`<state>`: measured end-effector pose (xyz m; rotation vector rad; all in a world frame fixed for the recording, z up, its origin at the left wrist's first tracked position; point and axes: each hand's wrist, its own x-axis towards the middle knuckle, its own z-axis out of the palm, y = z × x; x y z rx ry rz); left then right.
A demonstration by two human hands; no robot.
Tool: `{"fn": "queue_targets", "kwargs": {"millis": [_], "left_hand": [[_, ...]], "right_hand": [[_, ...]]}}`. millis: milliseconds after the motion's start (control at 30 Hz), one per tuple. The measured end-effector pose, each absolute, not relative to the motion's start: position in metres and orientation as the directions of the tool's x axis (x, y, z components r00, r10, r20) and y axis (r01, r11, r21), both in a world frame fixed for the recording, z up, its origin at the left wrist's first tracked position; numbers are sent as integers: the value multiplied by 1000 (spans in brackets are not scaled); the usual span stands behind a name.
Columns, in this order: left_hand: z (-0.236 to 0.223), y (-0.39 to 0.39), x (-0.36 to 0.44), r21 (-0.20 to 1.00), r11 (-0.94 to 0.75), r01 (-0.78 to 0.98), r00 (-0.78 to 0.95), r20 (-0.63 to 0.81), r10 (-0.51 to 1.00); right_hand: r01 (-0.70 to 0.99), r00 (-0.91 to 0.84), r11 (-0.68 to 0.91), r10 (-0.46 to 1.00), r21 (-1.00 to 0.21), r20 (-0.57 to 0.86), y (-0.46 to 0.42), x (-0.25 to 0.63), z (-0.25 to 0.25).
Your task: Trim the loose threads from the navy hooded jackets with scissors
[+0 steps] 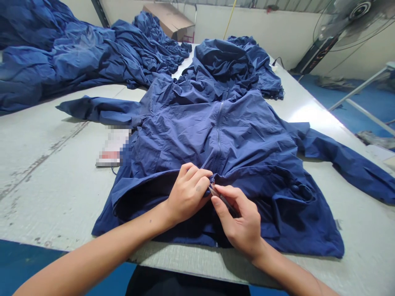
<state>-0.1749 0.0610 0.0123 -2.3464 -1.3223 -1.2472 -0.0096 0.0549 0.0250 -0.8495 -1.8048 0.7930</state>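
A navy blue zip-front jacket (pixel 185 135) lies spread on the table, its hem toward me and its sleeves out to both sides. At the lower end of the zip (pixel 219 127), my left hand (pixel 191 191) is closed on the hem, the fingers pinching the fabric. My right hand (pixel 242 216) grips a small pair of thread snips (pixel 226 201), partly hidden by the fingers. Their metal tip meets the hem beside my left fingertips. Below both hands the hem gapes, showing the dark inside of the jacket.
Navy garments are heaped at the back left (pixel 92 53) and beyond the collar (pixel 228 61). A blurred-out flat item (pixel 114 146) lies left of the jacket on the worn white table (pixel 40 176). A fan (pixel 354 16) and a metal frame (pixel 361 86) stand at the right.
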Motion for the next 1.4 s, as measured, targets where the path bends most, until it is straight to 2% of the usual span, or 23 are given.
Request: {"fn": "queue_targets", "kwargs": {"millis": [767, 1000, 1300, 1400], "left_hand": [[16, 61, -173, 240, -580, 778, 249, 731, 635], [15, 60, -174, 241, -579, 779, 254, 723, 643], [13, 63, -175, 399, -633, 663, 219, 706, 674], [13, 64, -175, 410, -639, 651, 213, 710, 671]], "right_hand": [[211, -338, 556, 814, -804, 474, 57, -7, 26], [203, -340, 600, 785, -774, 518, 59, -6, 25], [211, -367, 667, 732, -715, 574, 61, -6, 24], [220, -359, 670, 731, -709, 580, 61, -6, 24]]}}
